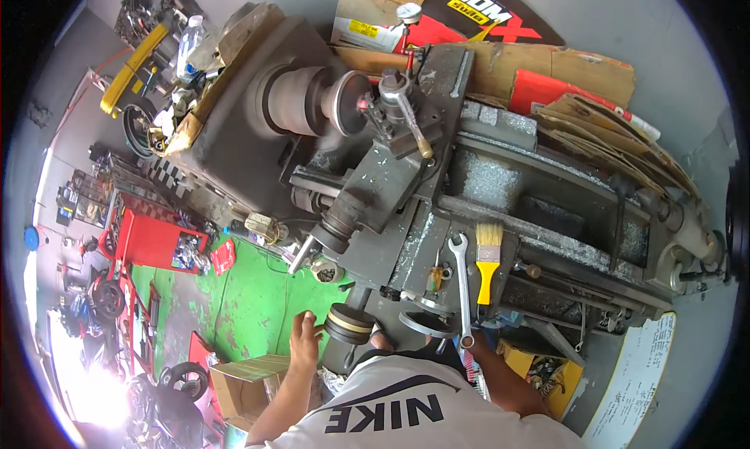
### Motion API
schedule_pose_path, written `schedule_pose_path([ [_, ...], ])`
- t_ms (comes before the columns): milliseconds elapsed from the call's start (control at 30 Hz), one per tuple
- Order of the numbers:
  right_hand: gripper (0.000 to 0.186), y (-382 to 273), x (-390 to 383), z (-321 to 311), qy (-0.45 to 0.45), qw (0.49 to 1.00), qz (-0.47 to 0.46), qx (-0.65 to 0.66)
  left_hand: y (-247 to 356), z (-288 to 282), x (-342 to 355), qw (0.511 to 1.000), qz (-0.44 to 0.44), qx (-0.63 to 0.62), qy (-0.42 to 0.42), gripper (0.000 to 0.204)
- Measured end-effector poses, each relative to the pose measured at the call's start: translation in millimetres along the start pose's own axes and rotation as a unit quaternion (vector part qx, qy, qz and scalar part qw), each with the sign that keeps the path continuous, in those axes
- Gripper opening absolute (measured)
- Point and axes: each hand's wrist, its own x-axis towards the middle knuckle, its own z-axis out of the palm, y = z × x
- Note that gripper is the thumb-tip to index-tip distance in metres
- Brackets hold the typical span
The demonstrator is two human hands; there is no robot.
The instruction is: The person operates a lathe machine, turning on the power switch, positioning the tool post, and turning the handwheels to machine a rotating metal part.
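Note:
A metal lathe (379, 179) stands before me. Its chuck (293, 99) is blurred as if turning and carries a round metal workpiece (349, 103), with the tool post (397, 97) close against it. My left hand (305, 336) is raised, fingers apart and empty, just left of a dark round knob with a brass-coloured band (349, 324). My right hand (481, 344) is low by the carriage handwheel (428, 322), its fingers hidden under the lathe's edge. Above it, a combination wrench (462, 281) and a yellow-handled brush (487, 265) lie on the carriage, beside a small screwdriver-like tool (435, 276).
Metal chips (491, 179) cover the lathe bed. A dial gauge (408, 13) stands behind the tool post. Flattened cardboard (617, 137) leans along the wall. On the green floor (254, 293) at left are a red cabinet (152, 234), an open carton (238, 390) and motorcycles (168, 410).

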Motion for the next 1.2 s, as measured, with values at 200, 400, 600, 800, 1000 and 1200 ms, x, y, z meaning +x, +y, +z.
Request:
schedule_pose_path([
  [200, 0.069, -79.7, -22.9, 14.8, -0.098, 0.987, 0.068, -0.106, 14.9, 49.4, -46.8, 0.838, 0.272, 0.469, 0.06, 0.085],
  [400, 0.07, -199.9, -60.4, 45.0, -0.273, 0.952, 0.03, -0.135, 27.4, 41.1, -37.8, 0.837, 0.258, 0.481, -0.025, 0.091],
  [600, 0.072, -342.1, -93.3, 73.3, -0.337, 0.932, 0.01, -0.131, 23.7, 13.4, -6.9, 0.93, 0.172, 0.265, -0.187, 0.089],
  [800, 0.075, -400.1, -73.2, 98.4, -0.307, 0.922, 0.155, -0.176, 22.7, 7.1, 7.6, 0.937, 0.136, 0.227, -0.228, 0.081],
  [1000, 0.091, -388.1, -10.1, 177.6, -0.194, 0.961, -0.036, 0.196, 16.0, -1.2, 24.7, 0.943, 0.073, 0.107, -0.306, 0.08],
  [1200, 0.086, -405.3, 9.1, 194.4, -0.25, 0.912, -0.029, 0.323, -0.6, -12.9, 43.3, 0.943, 0.048, 0.062, -0.323, 0.09],
])
